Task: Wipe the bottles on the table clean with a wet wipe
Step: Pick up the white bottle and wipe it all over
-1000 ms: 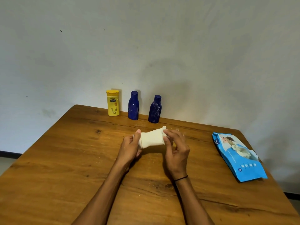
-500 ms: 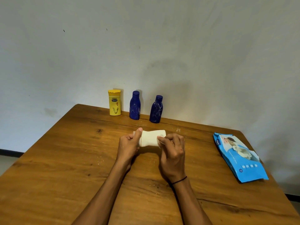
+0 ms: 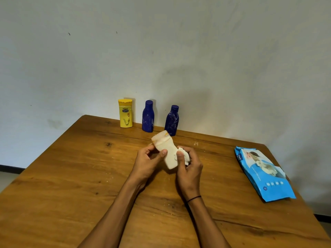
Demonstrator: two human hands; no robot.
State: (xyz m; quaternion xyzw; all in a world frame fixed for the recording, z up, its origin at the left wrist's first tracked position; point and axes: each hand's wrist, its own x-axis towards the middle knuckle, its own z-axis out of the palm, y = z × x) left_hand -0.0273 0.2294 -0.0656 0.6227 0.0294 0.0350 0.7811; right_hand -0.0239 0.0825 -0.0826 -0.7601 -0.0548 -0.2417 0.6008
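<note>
A wooden surface point(image 3: 71, 176) meets a pale wall. At three o'clock lies a blue wipes pack point(image 3: 263, 173), a wipe poking from its opening. At centre, the left hand point(image 3: 146, 162) grips a tilted white bottle point(image 3: 165, 151); the right hand point(image 3: 188, 167) pinches a wet wipe point(image 3: 183, 155) against it. At twelve o'clock stand a yellow bottle point(image 3: 125, 113) and two dark blue bottles point(image 3: 148, 116); contents cannot be seen.

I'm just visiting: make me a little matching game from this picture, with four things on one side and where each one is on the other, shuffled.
Things:
1. white bottle
2. yellow bottle
3. wipe pack
4. wet wipe

Places:
A. lying flat at the table's right edge
B. standing by the wall, leftmost of three
C. held by both hands
D. pressed to a bottle by the right hand

Pairs: 1-C, 2-B, 3-A, 4-D
</note>
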